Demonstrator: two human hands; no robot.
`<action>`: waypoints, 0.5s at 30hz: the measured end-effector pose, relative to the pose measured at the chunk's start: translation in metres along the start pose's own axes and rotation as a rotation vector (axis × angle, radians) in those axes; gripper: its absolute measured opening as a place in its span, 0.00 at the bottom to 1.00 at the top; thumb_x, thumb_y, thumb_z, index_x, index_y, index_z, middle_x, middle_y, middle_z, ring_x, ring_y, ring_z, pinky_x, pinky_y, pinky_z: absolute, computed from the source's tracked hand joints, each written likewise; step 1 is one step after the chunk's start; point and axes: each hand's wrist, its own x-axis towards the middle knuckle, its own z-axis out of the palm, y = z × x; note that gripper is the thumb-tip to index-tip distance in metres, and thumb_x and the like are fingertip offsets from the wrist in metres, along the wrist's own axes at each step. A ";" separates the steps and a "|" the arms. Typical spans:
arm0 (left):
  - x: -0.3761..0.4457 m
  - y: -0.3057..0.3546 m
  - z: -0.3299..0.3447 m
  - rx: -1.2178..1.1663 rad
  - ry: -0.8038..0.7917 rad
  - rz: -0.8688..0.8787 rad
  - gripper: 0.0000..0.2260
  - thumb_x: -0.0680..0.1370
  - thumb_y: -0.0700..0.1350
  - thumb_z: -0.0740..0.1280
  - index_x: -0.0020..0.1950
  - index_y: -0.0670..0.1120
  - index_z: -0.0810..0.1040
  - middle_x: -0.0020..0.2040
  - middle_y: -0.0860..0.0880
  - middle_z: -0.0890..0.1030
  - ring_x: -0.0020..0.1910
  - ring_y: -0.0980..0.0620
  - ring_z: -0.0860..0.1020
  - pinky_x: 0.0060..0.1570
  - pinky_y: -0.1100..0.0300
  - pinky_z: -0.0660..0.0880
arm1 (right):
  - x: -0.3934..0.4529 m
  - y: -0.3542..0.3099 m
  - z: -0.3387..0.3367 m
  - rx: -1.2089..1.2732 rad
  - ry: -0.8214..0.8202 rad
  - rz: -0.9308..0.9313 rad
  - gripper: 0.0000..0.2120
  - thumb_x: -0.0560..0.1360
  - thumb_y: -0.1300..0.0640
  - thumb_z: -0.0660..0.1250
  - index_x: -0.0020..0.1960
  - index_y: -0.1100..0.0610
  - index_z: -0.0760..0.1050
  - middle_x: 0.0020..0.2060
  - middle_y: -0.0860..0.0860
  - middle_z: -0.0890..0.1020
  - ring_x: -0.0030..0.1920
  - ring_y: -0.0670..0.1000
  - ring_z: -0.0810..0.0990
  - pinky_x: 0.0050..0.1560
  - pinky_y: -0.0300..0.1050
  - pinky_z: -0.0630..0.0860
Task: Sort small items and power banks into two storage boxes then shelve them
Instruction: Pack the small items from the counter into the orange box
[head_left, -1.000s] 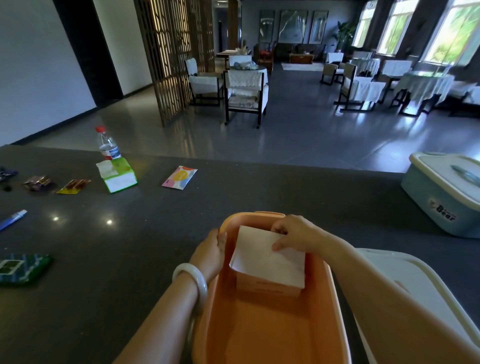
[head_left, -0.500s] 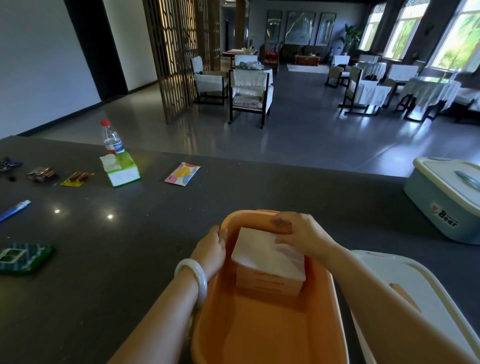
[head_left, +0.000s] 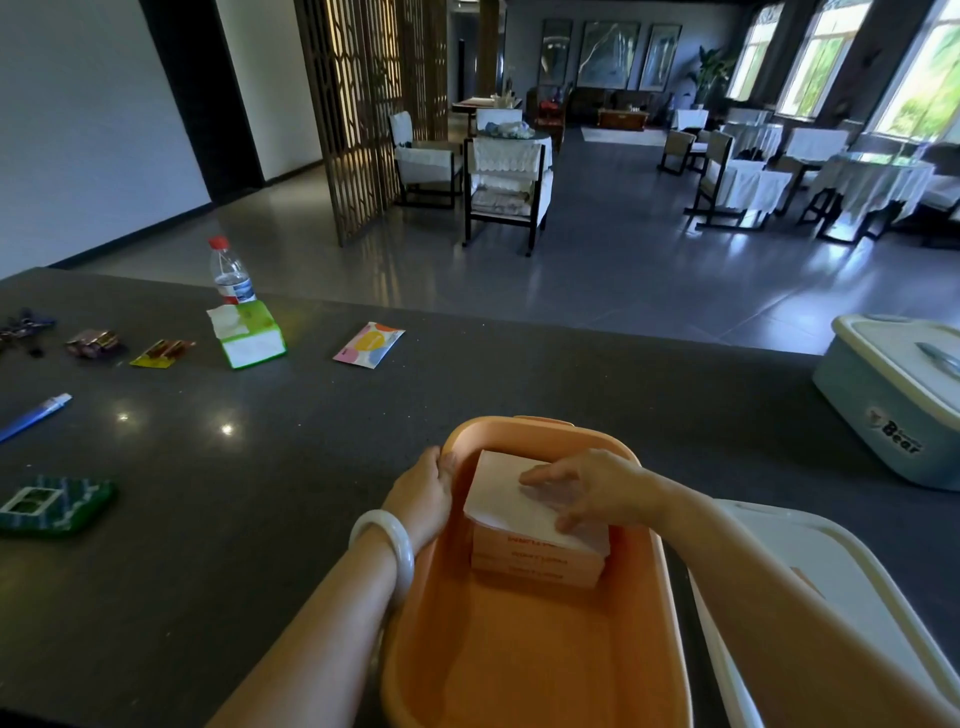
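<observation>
**Q:** Which way is the orange storage box (head_left: 524, 654) lying, and what's sitting in it?

**A:** Its long axis is running straight away from the person, near end at the bottom edge, far rounded end pointing out toward the room. It's sitting lidless on the dark counter (head_left: 260, 519). Inside, pushed up against the far end, a small pale box (head_left: 535, 525) is lying flat with a white top and a peach-coloured front face that's facing the camera (there's reddish printed text on it, too blurry for me to read). Its longer side is running across the storage box, skewed a bit.

**Q:** And the hands?

**A:** The right hand (head_left: 592, 488) is resting on top of the pale box, fingers spread and fairly straight, thumb reaching toward the near edge; pressing, not pinching, as far as I can see. The left hand (head_left: 423, 493), white bangle on the wrist, is curling over the storage box's left rim and gripping it.

**Q:** Anything else around?

**A:** A white lid (head_left: 841, 613) is lying just right of the orange box. A pale blue lidded box (head_left: 893, 400) marked "Bear" is sitting well off to the right. Spread out on the left: a green tissue pack (head_left: 248, 335), a water bottle (head_left: 230, 273) just behind it, a pink sachet (head_left: 369, 344), a blue pen (head_left: 34, 415) and a green patterned pouch (head_left: 52, 503).
</observation>
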 end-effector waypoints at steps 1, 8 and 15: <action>0.000 0.000 0.000 0.000 0.005 -0.002 0.22 0.83 0.58 0.47 0.73 0.50 0.63 0.62 0.49 0.76 0.57 0.51 0.76 0.47 0.59 0.67 | 0.000 0.001 -0.001 -0.011 0.002 -0.002 0.29 0.71 0.52 0.73 0.68 0.35 0.68 0.68 0.39 0.70 0.67 0.46 0.68 0.65 0.45 0.67; 0.001 -0.002 0.000 0.023 0.025 0.027 0.19 0.83 0.57 0.47 0.66 0.50 0.68 0.46 0.57 0.73 0.39 0.62 0.71 0.35 0.64 0.65 | -0.001 -0.005 0.000 -0.034 0.009 -0.016 0.36 0.69 0.45 0.74 0.72 0.38 0.62 0.70 0.39 0.67 0.68 0.45 0.66 0.63 0.41 0.67; 0.001 0.000 -0.001 0.041 0.020 0.008 0.20 0.83 0.57 0.46 0.69 0.49 0.66 0.52 0.52 0.74 0.47 0.55 0.73 0.45 0.58 0.67 | -0.002 -0.006 -0.001 -0.178 -0.067 -0.045 0.41 0.70 0.44 0.73 0.76 0.41 0.55 0.75 0.40 0.59 0.74 0.48 0.59 0.71 0.48 0.61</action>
